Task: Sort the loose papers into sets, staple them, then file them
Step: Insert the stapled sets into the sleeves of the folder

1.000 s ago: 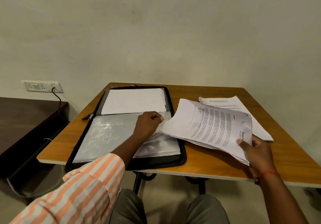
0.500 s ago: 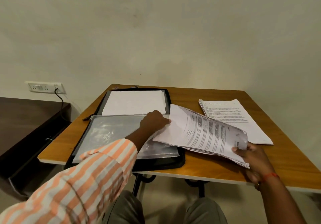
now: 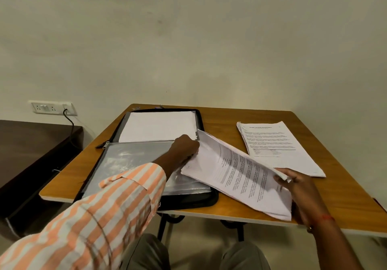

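A black zip folder point(image 3: 206, 200) lies open on the wooden table point(image 3: 343, 196). White sheets point(image 3: 159, 126) fill its far half and a clear plastic sleeve point(image 3: 125, 165) covers the near half. My left hand point(image 3: 184, 147) grips the sleeve's right edge where it meets a printed paper set point(image 3: 240, 175). My right hand point(image 3: 297, 188) holds the near right end of that set, thumb on top. The set slants from the folder's right side toward me. A second printed stack point(image 3: 278, 146) lies flat at the table's right.
A dark low cabinet point(image 3: 31, 148) stands left of the table. A wall socket point(image 3: 52, 107) with a black cable plugged in sits above it. The table's near edge is just above my knees. Small objects lie at the table's far edge behind the folder.
The paper set has moved left, its far end now at the sleeve's right edge by my left hand. My right hand has shifted with it. The flat stack is fully uncovered.
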Motion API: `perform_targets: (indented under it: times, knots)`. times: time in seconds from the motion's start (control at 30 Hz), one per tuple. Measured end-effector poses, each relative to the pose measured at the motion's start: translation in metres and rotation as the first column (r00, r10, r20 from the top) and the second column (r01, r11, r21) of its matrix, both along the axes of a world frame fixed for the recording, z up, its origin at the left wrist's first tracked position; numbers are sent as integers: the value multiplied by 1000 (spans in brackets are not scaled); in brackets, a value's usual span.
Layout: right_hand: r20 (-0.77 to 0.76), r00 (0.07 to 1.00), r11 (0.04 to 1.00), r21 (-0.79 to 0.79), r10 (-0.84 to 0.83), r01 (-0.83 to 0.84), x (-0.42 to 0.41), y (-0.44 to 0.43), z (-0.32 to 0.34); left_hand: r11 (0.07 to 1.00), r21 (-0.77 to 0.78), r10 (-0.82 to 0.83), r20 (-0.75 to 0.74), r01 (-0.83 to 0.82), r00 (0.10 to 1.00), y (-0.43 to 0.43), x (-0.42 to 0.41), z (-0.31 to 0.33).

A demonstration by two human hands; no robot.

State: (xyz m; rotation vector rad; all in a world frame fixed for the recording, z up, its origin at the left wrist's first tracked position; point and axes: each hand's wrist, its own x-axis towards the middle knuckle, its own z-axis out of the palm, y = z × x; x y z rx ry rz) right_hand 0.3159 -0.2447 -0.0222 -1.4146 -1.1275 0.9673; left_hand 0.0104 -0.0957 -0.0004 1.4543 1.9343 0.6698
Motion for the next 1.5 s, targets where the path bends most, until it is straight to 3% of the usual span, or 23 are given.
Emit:
perform_targets:
  times: [0.17,0.3,0.63,0.9,1.2,1.37,1.5]
  knots:
    - [155,987,994,109,-31,14,-5,6,-1,997,69,16,26,-18,1000,10,-12,5]
    - [178,980,984,138,87,-112,-5,4,-2,990,138,16,-26,-12,1000,16,-17,11]
    - [78,986,985,82,147,-153,3,18,23,976,215,28,-20,-23,999,29,-16,19]
    - [385,877,953,-30,288,-300,25,63,38,969,244,-19,-119,48,993,38,-12,29]
    - [231,899,919,-224,373,-324,37,124,46,955,263,-84,-216,140,973,41,-14,31]
    - [-26,956,937,-191,292,-292,29,138,55,937,268,-156,-253,225,955,18,-14,34]
    - [275,930,964,-172,245,-203,25,147,49,935,280,-150,-238,216,960,3,-21,20]
